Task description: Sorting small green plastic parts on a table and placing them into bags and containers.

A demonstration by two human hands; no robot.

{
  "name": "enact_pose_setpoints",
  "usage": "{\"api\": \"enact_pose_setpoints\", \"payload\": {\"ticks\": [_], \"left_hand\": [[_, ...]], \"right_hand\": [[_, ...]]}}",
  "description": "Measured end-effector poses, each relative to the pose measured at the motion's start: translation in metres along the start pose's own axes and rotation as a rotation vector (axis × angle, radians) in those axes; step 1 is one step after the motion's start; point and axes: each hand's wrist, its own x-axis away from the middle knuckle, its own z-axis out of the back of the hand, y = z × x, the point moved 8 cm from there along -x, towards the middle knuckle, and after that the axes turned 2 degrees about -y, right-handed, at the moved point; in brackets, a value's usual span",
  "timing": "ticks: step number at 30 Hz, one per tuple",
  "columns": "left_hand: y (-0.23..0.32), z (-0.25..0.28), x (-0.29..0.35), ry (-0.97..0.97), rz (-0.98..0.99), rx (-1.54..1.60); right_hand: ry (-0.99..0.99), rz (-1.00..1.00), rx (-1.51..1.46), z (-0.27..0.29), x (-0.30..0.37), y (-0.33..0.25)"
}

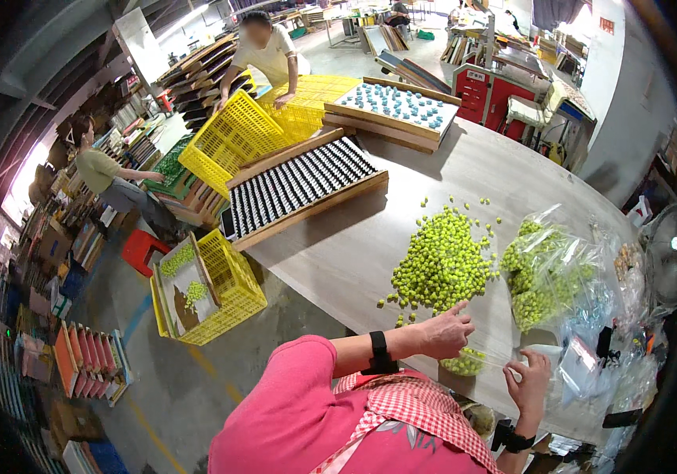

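Observation:
A big heap of small round green pieces point(443, 261) lies loose on the table. My left hand point(441, 333) is just over its near edge, with some fingers stretched out and a black band on the wrist. Below that hand a small clear plastic bag point(463, 363) holds more green pieces. To the right, my right hand point(528, 381) has thumb and forefinger pinched at the clear film beside this bag. A large clear bag point(542, 276) of similar green pieces lies right of the heap.
Wooden-framed trays of black-and-white rows point(303, 188) and blue pieces point(394, 104) sit across the table. One person handles yellow crates point(244, 138) at the far side; another stands left. A yellow crate point(228, 280) with a tray is on the floor. Plastic packaging point(591, 363) crowds the right.

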Motion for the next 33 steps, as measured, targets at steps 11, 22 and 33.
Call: {"api": "enact_pose_setpoints", "payload": {"ticks": [11,22,33], "left_hand": [[-0.003,-0.016,-0.001,0.070,-0.015,0.011],[-0.006,-0.019,-0.004,0.032,-0.013,0.107],[-0.006,-0.018,-0.005,-0.059,0.027,0.161]], "right_hand": [[0.029,-0.029,-0.010,-0.006,0.005,0.010],[0.021,-0.046,-0.015,-0.004,0.003,0.011],[0.007,-0.074,-0.017,-0.007,0.004,0.014]]}}
